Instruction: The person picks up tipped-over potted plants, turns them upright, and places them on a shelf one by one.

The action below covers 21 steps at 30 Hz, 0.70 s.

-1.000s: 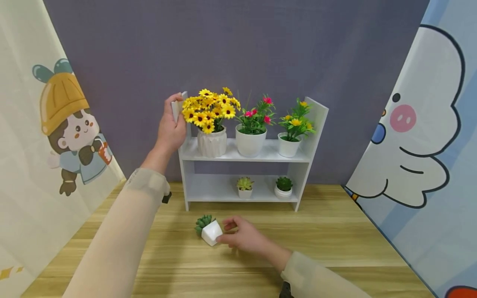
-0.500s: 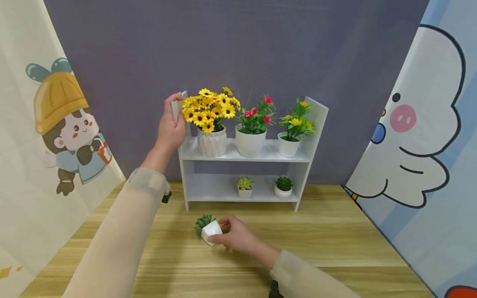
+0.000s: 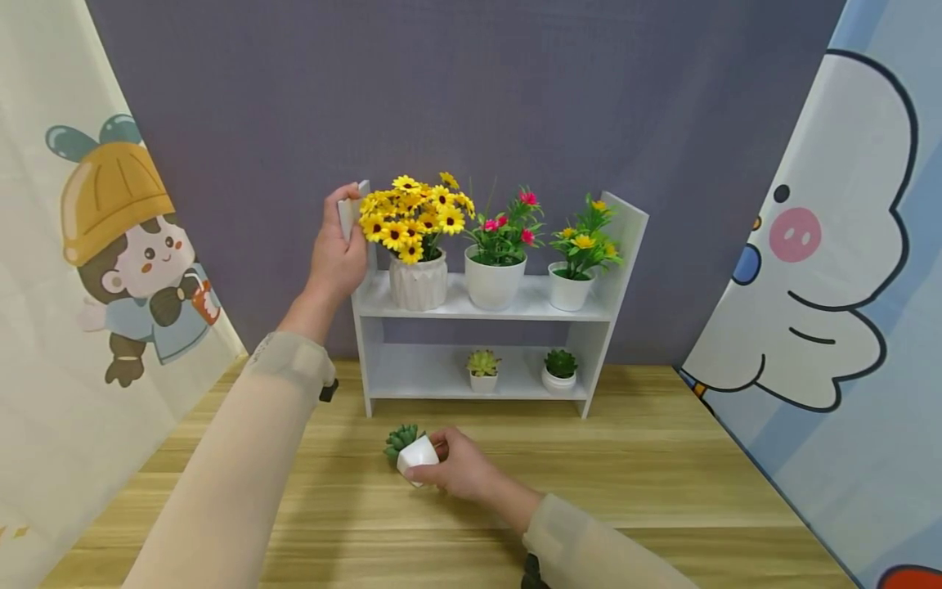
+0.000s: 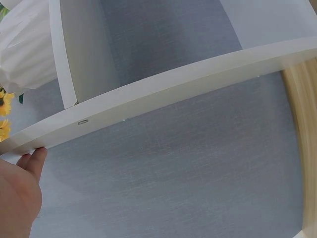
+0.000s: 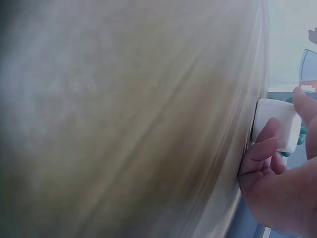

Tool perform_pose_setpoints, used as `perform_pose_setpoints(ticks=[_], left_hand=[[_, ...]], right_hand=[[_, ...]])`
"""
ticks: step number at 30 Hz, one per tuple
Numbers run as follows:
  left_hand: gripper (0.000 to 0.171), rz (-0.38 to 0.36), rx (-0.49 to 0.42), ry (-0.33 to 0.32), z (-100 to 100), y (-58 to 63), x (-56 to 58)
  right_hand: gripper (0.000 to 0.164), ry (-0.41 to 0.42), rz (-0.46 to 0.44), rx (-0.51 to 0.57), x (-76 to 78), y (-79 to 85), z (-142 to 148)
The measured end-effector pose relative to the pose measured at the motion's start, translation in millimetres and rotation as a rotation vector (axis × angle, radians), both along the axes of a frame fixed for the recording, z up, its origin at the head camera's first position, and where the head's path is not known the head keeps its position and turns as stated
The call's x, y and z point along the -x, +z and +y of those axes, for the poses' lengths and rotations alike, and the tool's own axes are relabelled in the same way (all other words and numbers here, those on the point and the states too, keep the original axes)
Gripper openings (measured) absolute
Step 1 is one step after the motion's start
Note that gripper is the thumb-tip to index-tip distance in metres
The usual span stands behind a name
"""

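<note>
A green succulent (image 3: 402, 440) in a white pot (image 3: 417, 456) lies tipped over on the table in front of the shelf, its leaves toward the left. The right hand (image 3: 464, 468) has thumb and fingers on either side of this pot (image 5: 282, 121), pinching it. Higher up, the left hand (image 3: 340, 254) grips the upper edge of the left side panel of the white shelf (image 3: 486, 309). In the left wrist view, fingertips of the left hand (image 4: 20, 193) touch the panel's outer face.
Yellow daisies in a ribbed pot (image 3: 419, 282), a red-flowered plant (image 3: 496, 278) and a yellow-flowered plant (image 3: 571, 288) stand on the upper board. Below are a pale succulent (image 3: 483, 368) and a dark green succulent (image 3: 561, 368), both at centre and right. Printed curtains flank the wooden table (image 3: 648, 466).
The right hand has moved left onto the tipped pot, and its thumb and fingers have closed around it. The left hand stays on the shelf panel.
</note>
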<state>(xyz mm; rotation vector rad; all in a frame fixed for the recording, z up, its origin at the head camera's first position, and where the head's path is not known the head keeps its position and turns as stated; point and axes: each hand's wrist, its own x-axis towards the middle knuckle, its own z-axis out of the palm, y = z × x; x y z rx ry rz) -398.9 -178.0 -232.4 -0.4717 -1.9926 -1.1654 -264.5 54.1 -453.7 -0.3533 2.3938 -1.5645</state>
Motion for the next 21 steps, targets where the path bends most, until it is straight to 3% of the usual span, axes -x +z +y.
perform_pose_setpoints(ticks=[21], left_hand=[[0.045,-0.013,0.021,0.029,0.6,0.8,-2.9]], right_hand=[[0.036,0.061,0.052,-0.037,-0.6,2.7,7.6]])
